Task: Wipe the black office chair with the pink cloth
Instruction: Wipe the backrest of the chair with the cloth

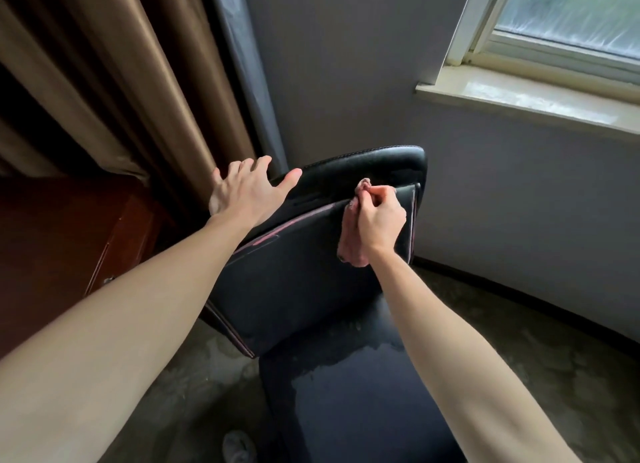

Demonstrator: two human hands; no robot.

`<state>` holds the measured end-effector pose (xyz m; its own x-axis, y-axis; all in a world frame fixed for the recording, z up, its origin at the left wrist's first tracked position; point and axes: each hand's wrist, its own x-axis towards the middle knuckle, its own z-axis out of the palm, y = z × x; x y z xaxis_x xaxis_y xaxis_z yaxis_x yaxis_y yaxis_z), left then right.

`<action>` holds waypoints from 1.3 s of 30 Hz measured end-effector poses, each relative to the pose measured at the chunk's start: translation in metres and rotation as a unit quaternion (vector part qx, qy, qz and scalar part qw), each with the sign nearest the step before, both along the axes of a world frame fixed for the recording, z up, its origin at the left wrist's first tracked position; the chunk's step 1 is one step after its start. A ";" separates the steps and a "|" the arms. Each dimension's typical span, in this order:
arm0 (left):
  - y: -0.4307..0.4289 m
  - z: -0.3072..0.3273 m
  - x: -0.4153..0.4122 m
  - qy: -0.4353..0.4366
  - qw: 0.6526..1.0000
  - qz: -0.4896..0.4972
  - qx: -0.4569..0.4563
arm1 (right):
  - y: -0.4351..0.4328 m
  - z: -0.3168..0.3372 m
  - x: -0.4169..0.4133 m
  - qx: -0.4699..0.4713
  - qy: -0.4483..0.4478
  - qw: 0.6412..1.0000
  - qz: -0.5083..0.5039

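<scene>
From the head camera, the black office chair (304,282) stands near the corner of the room, below the window sill (519,104) and beside the brown curtain (114,81). Its backrest is smooth and dark with pinkish piping along the panel seams; the glossy seat shows a dull, patchy area. The right hand (379,221) is clenched around the pink cloth (351,244), pressing it against the upper backrest. The left hand (244,190), fingers spread, rests on the backrest's top corner. No readable writing shows.
</scene>
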<state>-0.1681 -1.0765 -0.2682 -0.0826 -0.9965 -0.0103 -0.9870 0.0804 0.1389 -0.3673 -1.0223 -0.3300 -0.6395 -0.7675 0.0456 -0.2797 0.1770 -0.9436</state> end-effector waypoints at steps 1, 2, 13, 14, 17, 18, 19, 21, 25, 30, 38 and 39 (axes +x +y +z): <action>-0.001 0.000 0.001 0.000 1.000 0.000 -0.002 | -0.003 0.000 -0.006 0.000 -0.007 1.000 -0.021; -0.001 0.000 0.002 0.000 1.000 -0.002 -0.002 | -0.005 0.001 -0.012 -0.001 -0.017 0.999 -0.050; -0.004 -0.001 -0.001 0.007 1.000 -0.012 0.000 | -0.020 -0.002 -0.045 0.034 -0.037 0.987 -0.155; -0.005 -0.002 -0.001 0.007 1.000 -0.010 -0.001 | -0.018 -0.001 -0.040 0.034 -0.028 0.989 -0.143; -0.008 -0.004 -0.003 0.007 1.000 -0.015 -0.002 | -0.009 -0.001 -0.001 0.020 -0.002 0.997 -0.080; -0.008 -0.004 -0.003 0.009 1.000 -0.015 0.000 | -0.004 -0.004 0.020 0.004 0.011 0.999 -0.047; -0.008 -0.004 -0.002 0.011 1.000 -0.014 0.001 | 0.002 -0.005 0.042 -0.017 0.023 1.000 -0.011; -0.005 -0.003 0.003 0.012 1.000 -0.006 0.004 | 0.014 -0.007 0.072 -0.048 0.044 0.997 0.051; 0.000 0.002 0.000 0.012 1.000 0.001 0.018 | 0.011 -0.006 0.049 -0.065 0.115 0.990 0.058; -0.001 0.002 -0.003 0.010 1.000 -0.001 0.016 | -0.006 -0.008 0.008 -0.035 0.120 0.992 -0.029; -0.009 -0.002 -0.001 -0.002 1.000 -0.015 0.005 | 0.011 -0.006 0.083 -0.051 0.089 0.995 0.007; -0.009 -0.002 0.000 -0.001 1.000 -0.013 0.006 | 0.012 -0.007 0.083 -0.060 0.094 0.993 0.027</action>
<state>-0.1682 -1.0856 -0.2702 -0.1093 -0.9938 -0.0226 -0.9847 0.1051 0.1389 -0.2839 -1.0099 -0.3372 -0.5696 -0.7816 0.2543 -0.4590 0.0458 -0.8873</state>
